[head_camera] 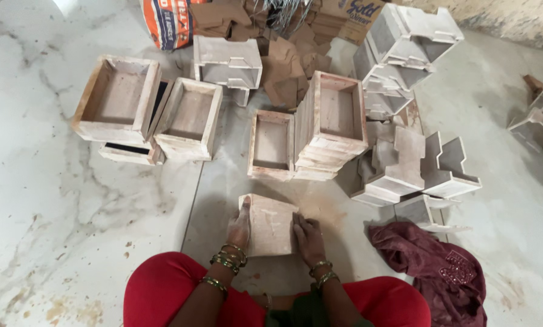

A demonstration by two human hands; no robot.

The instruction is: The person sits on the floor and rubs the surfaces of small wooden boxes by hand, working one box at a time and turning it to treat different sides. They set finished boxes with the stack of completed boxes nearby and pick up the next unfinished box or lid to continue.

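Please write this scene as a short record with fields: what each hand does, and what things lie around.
left hand: flat against the left side of the wooden box
right hand: fingers on the box's right edge
box: on the floor, closed side up
ahead: open wooden boxes, a stack
right: maroon cloth

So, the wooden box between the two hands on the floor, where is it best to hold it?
Probably by its two long side walls, one hand from each side. The wooden box lies flat with its closed face up, and the left hand and right hand already press those sides.
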